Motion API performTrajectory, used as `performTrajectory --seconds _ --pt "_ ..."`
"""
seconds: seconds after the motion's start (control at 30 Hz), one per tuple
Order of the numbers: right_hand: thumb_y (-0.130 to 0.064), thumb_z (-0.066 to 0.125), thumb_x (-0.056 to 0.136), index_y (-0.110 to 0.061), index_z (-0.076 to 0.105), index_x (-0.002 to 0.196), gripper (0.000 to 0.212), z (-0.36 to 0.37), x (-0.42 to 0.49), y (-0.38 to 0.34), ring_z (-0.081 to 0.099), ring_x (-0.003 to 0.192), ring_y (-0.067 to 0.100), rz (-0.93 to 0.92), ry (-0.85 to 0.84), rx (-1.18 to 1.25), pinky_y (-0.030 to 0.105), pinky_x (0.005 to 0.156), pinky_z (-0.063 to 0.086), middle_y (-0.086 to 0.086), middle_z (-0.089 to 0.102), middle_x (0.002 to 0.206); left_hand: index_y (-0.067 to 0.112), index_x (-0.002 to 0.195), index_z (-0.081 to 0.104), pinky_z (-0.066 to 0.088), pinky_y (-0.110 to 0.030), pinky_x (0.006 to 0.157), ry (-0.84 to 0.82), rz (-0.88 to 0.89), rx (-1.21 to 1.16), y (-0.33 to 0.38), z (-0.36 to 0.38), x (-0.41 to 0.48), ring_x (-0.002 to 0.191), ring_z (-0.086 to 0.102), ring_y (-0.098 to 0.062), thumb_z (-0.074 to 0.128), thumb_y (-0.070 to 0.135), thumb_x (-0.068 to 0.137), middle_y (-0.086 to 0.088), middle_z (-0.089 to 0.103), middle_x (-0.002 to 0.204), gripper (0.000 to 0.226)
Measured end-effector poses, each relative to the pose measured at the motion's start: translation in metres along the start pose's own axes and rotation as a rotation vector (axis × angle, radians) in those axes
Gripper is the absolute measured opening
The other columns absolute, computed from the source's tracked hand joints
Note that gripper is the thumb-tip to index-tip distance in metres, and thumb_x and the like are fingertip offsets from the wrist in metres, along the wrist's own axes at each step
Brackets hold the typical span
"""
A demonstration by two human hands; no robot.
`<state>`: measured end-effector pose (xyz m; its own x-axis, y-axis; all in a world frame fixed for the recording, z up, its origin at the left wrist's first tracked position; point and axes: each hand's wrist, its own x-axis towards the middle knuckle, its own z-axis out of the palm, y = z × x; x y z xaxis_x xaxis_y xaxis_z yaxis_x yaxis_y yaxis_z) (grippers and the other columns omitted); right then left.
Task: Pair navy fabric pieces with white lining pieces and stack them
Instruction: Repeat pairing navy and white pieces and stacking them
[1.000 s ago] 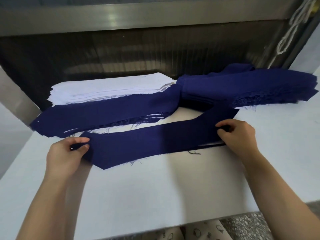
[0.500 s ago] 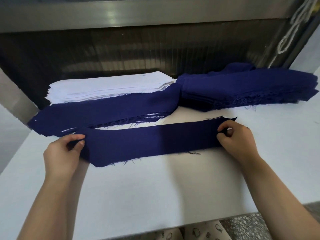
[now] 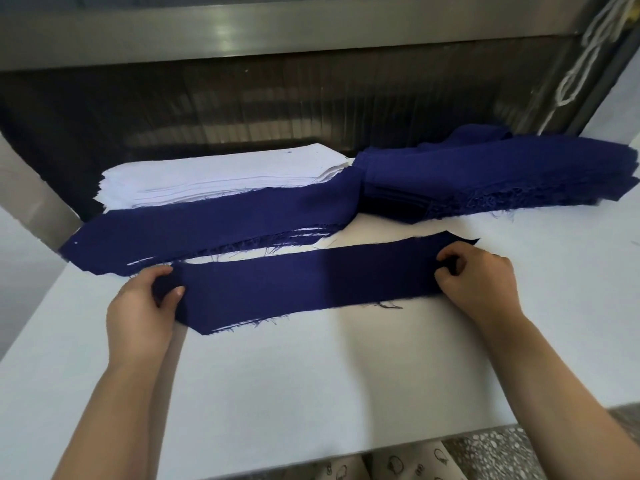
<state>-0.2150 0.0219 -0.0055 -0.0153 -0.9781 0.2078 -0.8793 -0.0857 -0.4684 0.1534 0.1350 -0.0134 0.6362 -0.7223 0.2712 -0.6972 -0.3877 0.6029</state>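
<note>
Currently: tabletop (image 3: 311, 393) holds navy stack (image 3: 485, 174) rear-right, white stack (image 3: 214, 171) rear-left, paired pile (image 3: 214, 226) just in front of the white. The strip (image 3: 311, 282) runs left-right, parallel to that pile, just nearer the front edge. Ends pinched: left hand (image 3: 142, 306) and right hand (image 3: 481, 285); left sits closer to the pile.

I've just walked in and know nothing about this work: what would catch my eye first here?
A long navy strip lies stretched across the white table, its ends pinched by the left hand and right hand. Behind it lie a white lining stack at left and a heaped navy pile at right.
</note>
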Motion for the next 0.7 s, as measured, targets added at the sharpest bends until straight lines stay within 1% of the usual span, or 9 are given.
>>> performTrajectory --seconds 0.07,0.13,0.2,0.3,0.4,0.47,0.53,0.6,0.7 --pt "-0.024 0.06 0.08 -0.019 0.06 0.115 0.035 0.001 0.001 0.001 0.048 0.096 0.029 0.012 0.039 -0.116 0.039 0.088 0.033 0.005 0.06 0.094 0.003 0.124 0.054 0.038 -0.044 0.082 0.022 0.011 0.065 0.004 0.003 -0.003 0.092 0.054 -0.043 0.061 0.002 0.088 -0.025 0.063 0.103 0.036" --pt "-0.034 0.056 0.082 -0.02 0.049 0.129 0.049 0.003 0.002 0.002 0.036 0.112 0.033 0.073 0.029 -0.202 0.042 0.093 0.028 0.012 0.05 0.12 -0.004 0.126 0.049 0.032 -0.047 0.087 0.038 0.033 0.177 0.008 0.007 -0.007 0.093 0.052 -0.047 0.058 0.0 0.088 -0.032 0.059 0.101 0.039" --pt "-0.04 0.05 0.085 -0.022 0.038 0.136 0.055 0.006 0.002 0.001 0.03 0.118 0.033 0.123 -0.012 -0.247 0.044 0.096 0.024 0.013 0.043 0.13 -0.007 0.129 0.046 0.029 -0.049 0.089 0.019 0.04 0.273 0.011 0.01 -0.009 0.097 0.049 -0.049 0.056 0.0 0.089 -0.036 0.057 0.104 0.042" --pt "-0.042 0.046 0.086 -0.022 0.034 0.136 0.056 0.008 0.003 0.002 0.03 0.116 0.032 0.14 -0.028 -0.276 0.044 0.093 0.023 0.013 0.044 0.13 0.001 0.135 0.044 0.033 -0.051 0.086 -0.024 -0.043 0.297 0.016 0.01 -0.009 0.104 0.044 -0.05 0.052 0.005 0.091 -0.034 0.057 0.113 0.045" --pt "-0.044 0.047 0.083 -0.024 0.032 0.136 0.058 0.007 0.004 0.001 0.026 0.116 0.03 0.177 -0.02 -0.268 0.044 0.094 0.021 0.014 0.04 0.13 0.009 0.135 0.043 0.032 -0.05 0.087 -0.023 -0.062 0.276 0.016 0.008 -0.011 0.106 0.043 -0.047 0.051 0.008 0.092 -0.026 0.06 0.109 0.044" --pt "-0.046 0.048 0.082 -0.026 0.027 0.137 0.062 0.008 0.004 0.002 0.023 0.118 0.03 0.205 -0.014 -0.269 0.045 0.096 0.02 0.015 0.034 0.131 0.012 0.136 0.04 0.034 -0.05 0.086 0.002 -0.05 0.187 0.014 0.004 -0.012 0.101 0.047 -0.045 0.052 0.007 0.091 -0.025 0.059 0.108 0.047" --pt "-0.046 0.047 0.082 -0.027 0.027 0.137 0.062 0.007 0.006 0.002 0.028 0.115 0.031 0.206 -0.017 -0.274 0.045 0.095 0.021 0.014 0.039 0.125 0.016 0.139 0.035 0.038 -0.047 0.08 0.031 -0.041 0.001 0.015 0.0 -0.012 0.093 0.05 -0.037 0.052 0.005 0.091 -0.021 0.055 0.114 0.052" --pt "-0.045 0.047 0.083 -0.027 0.03 0.136 0.059 0.007 0.007 0.001 0.033 0.111 0.033 0.192 -0.023 -0.275 0.045 0.094 0.022 0.013 0.044 0.122 0.021 0.141 0.033 0.037 -0.04 0.078 0.054 -0.022 -0.146 0.018 -0.002 -0.015 0.084 0.047 -0.026 0.053 0.003 0.092 -0.014 0.048 0.118 0.056" --pt "-0.037 0.049 0.086 -0.028 0.037 0.135 0.052 0.006 0.007 -0.002 0.037 0.112 0.035 0.13 -0.031 -0.246 0.044 0.096 0.022 0.012 0.042 0.126 0.026 0.141 0.037 0.036 -0.035 0.08 0.083 0.015 -0.218 0.024 -0.002 -0.022 0.071 0.047 -0.024 0.052 -0.001 0.091 -0.01 0.033 0.127 0.059"
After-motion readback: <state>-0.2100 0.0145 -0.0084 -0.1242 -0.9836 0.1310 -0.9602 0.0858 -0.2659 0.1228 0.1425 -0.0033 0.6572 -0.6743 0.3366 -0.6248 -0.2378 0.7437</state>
